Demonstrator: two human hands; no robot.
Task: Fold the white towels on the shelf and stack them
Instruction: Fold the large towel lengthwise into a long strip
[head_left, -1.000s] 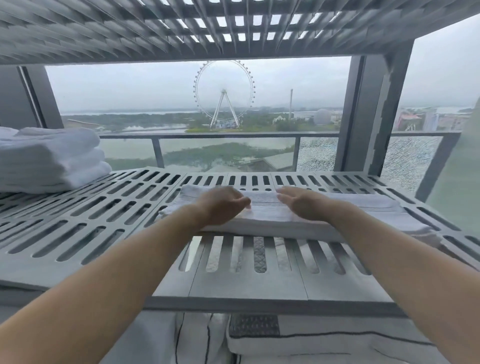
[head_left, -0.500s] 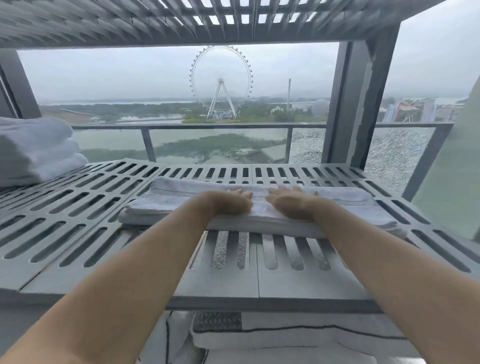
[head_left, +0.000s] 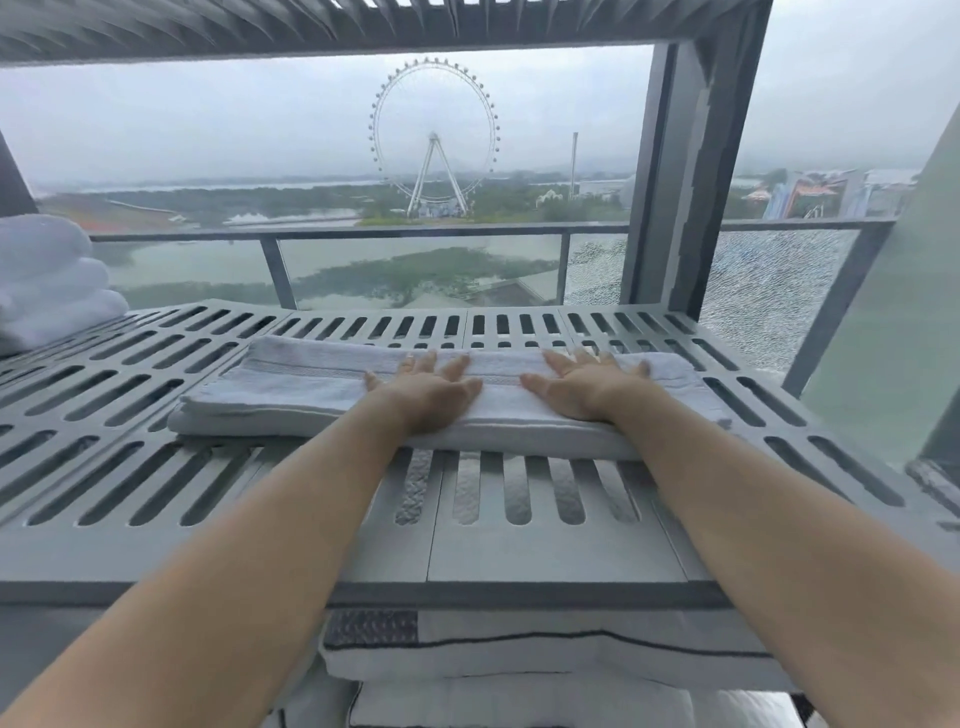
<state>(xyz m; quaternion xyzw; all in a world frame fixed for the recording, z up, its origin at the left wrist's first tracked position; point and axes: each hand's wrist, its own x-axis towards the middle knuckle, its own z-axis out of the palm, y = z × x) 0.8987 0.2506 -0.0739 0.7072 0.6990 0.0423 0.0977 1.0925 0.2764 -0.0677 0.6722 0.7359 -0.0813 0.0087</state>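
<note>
- Folded white towel (head_left: 322, 387) lies flat on slatted grey shelf (head_left: 156, 467), long axis left to right, near shelf's middle.
- Left hand (head_left: 428, 392) rests palm-down on towel's centre, fingers straight and spread.
- Right hand (head_left: 587, 384) rests palm-down just beside it on towel's right half, fingers likewise straight and spread; the two hands are apart, neither grips.
- Stack of folded white towels (head_left: 47, 280) sits at shelf's far left, well apart.
- Below shelf: white bedding with black piping (head_left: 545, 654).
</note>
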